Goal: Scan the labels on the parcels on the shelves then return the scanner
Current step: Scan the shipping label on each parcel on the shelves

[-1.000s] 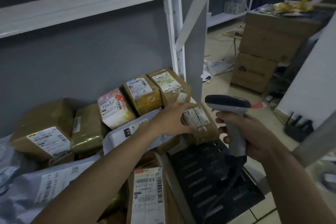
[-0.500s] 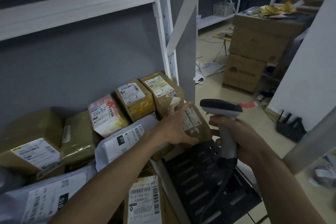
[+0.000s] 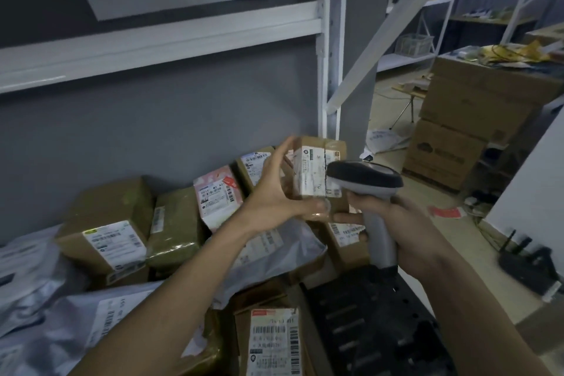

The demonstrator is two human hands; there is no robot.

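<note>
Two bare forearms are seen, entering from the lower edge of the frame. No sleeves are worn as far as shown. The left hand and right hand are ungloved.

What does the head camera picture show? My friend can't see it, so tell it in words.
A person's left hand holds up a small brown parcel, its label facing the grey scanner gripped in the right hand. Below, more labelled parcels are piled on a shelf rack.
</note>
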